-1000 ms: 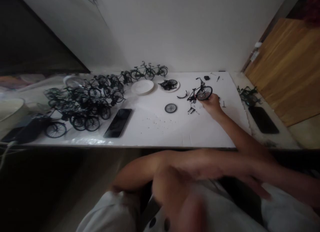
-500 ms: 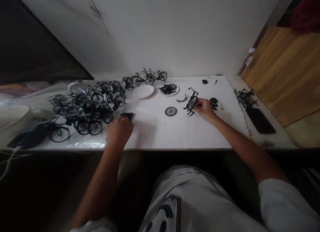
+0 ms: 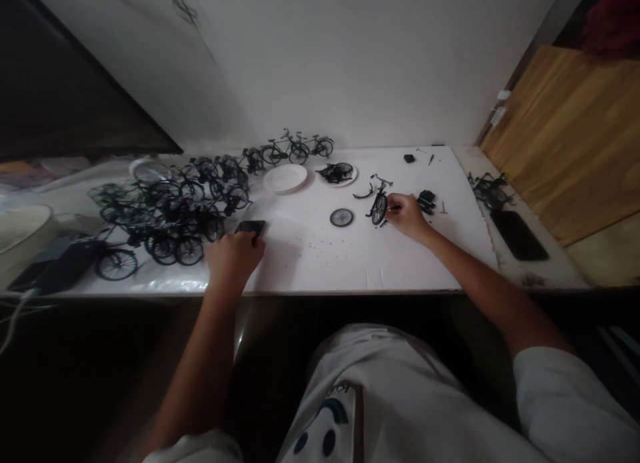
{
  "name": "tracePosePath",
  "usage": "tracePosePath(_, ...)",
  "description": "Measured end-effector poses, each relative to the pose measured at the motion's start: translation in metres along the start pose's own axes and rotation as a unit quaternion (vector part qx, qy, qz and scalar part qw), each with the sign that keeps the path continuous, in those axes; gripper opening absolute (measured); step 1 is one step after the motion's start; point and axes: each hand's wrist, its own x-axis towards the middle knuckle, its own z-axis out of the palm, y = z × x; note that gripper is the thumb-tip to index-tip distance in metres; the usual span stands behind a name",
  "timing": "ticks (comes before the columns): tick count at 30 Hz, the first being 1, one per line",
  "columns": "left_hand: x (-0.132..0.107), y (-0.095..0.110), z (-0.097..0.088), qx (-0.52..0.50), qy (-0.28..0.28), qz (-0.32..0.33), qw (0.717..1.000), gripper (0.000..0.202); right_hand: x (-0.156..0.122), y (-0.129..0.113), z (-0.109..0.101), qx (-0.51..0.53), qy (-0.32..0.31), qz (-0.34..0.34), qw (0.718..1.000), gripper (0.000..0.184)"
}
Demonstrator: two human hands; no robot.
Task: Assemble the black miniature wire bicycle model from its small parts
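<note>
A partly assembled miniature bicycle [image 3: 381,182] stands tilted on the white board, and my right hand [image 3: 407,216] pinches it by its spoked wheel [image 3: 379,208]. To its left a loose wheel [image 3: 341,217] lies flat, with a curved black mudguard-like piece [image 3: 363,192] behind it. My left hand [image 3: 233,253] has its fingers curled at the near edge of a small black rectangular box [image 3: 251,226]; part of the box is hidden under them. Tiny dark bits [image 3: 327,253] are scattered over the board between both hands.
Many finished-looking miniature bicycles [image 3: 170,213] crowd the left side. Behind are a white plate [image 3: 285,178] and another plate holding black parts [image 3: 336,174]. Dark pieces [image 3: 427,200] lie right of my right hand; a phone-like black slab [image 3: 520,235] lies farther right.
More tiny bits are spread on the board near my left hand. The left hand has lowered and flattened beside the box. The bicycle in my right hand has shifted slightly left and down.
</note>
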Motion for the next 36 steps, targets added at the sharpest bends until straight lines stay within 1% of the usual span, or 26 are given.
tracePosePath(2, -0.004, -0.004, -0.003, -0.021, 0.019, -0.003, 1.0, 0.061, 0.0, 0.0, 0.0, -0.005, 0.002, 0.0, 1.0, 0.02)
tracePosePath(3, -0.005, -0.008, -0.005, -0.031, 0.041, -0.01, 0.999, 0.065, 0.0, 0.0, 0.0, -0.006, 0.002, 0.0, 1.0, 0.021)
tracePosePath(5, -0.008, -0.016, -0.009, -0.041, 0.102, -0.043, 0.993, 0.069, 0.0, 0.0, 0.0, -0.007, 0.0, -0.002, 1.0, 0.022)
tracePosePath(7, -0.01, -0.025, -0.011, -0.044, 0.161, -0.044, 0.985, 0.071, 0.0, -0.001, 0.0, -0.011, -0.001, -0.003, 1.0, 0.023)
tracePosePath(8, -0.011, -0.027, -0.012, -0.045, 0.178, -0.035, 0.982, 0.072, -0.001, -0.002, -0.001, -0.013, 0.0, -0.003, 1.0, 0.023)
tracePosePath(9, -0.012, -0.028, -0.012, -0.046, 0.184, -0.022, 0.982, 0.071, -0.001, -0.003, -0.001, -0.016, 0.0, -0.003, 1.0, 0.023)
tracePosePath(11, -0.012, -0.025, -0.009, -0.058, 0.166, -0.009, 0.984, 0.069, -0.001, -0.006, -0.002, -0.02, 0.001, 0.0, 1.0, 0.022)
tracePosePath(13, -0.011, -0.015, -0.001, -0.084, 0.14, -0.013, 0.987, 0.075, -0.001, -0.007, -0.003, -0.022, 0.0, 0.005, 1.0, 0.02)
tracePosePath(14, -0.01, -0.008, 0.004, -0.099, 0.127, 0.013, 0.987, 0.079, -0.001, -0.008, -0.003, -0.023, 0.0, 0.008, 1.0, 0.019)
tracePosePath(15, -0.009, -0.001, 0.01, -0.124, 0.125, 0.049, 0.983, 0.078, -0.001, -0.007, -0.003, -0.022, -0.001, 0.011, 1.0, 0.019)
tracePosePath(16, -0.008, 0.006, 0.016, -0.156, 0.111, 0.11, 0.975, 0.076, -0.001, -0.007, -0.003, -0.021, -0.003, 0.013, 1.0, 0.018)
tracePosePath(18, -0.009, 0.02, 0.025, -0.216, 0.11, 0.201, 0.949, 0.069, -0.001, -0.006, -0.004, -0.017, -0.006, 0.014, 1.0, 0.018)
tracePosePath(20, -0.014, 0.033, 0.03, -0.263, 0.135, 0.268, 0.917, 0.058, -0.001, -0.004, -0.004, -0.014, -0.009, 0.014, 1.0, 0.019)
tracePosePath(21, -0.018, 0.04, 0.03, -0.293, 0.128, 0.301, 0.898, 0.051, -0.001, -0.004, -0.004, -0.013, -0.011, 0.013, 1.0, 0.019)
tracePosePath(23, -0.027, 0.054, 0.029, -0.351, 0.084, 0.352, 0.864, 0.035, -0.001, -0.003, -0.004, -0.01, -0.015, 0.009, 1.0, 0.019)
tracePosePath(24, -0.03, 0.061, 0.028, -0.367, 0.059, 0.371, 0.851, 0.032, -0.001, -0.004, -0.004, -0.011, -0.017, 0.006, 1.0, 0.018)
tracePosePath(25, -0.033, 0.068, 0.027, -0.375, 0.046, 0.384, 0.842, 0.031, -0.001, -0.004, -0.004, -0.014, -0.018, 0.005, 1.0, 0.018)
tracePosePath(28, -0.033, 0.088, 0.025, -0.373, 0.044, 0.416, 0.828, 0.033, 0.0, -0.007, -0.004, -0.029, -0.014, 0.012, 0.999, 0.017)
tracePosePath(32, -0.021, 0.114, 0.018, -0.364, 0.042, 0.429, 0.826, 0.044, 0.005, -0.016, -0.009, -0.054, 0.006, 0.014, 0.998, 0.02)
tracePosePath(33, -0.017, 0.121, 0.015, -0.371, 0.045, 0.43, 0.822, 0.047, 0.007, -0.02, -0.011, -0.061, 0.006, 0.014, 0.998, 0.021)
tracePosePath(36, -0.005, 0.141, 0.006, -0.388, 0.03, 0.436, 0.811, 0.068, 0.012, -0.031, -0.02, -0.068, -0.012, 0.024, 0.997, 0.023)
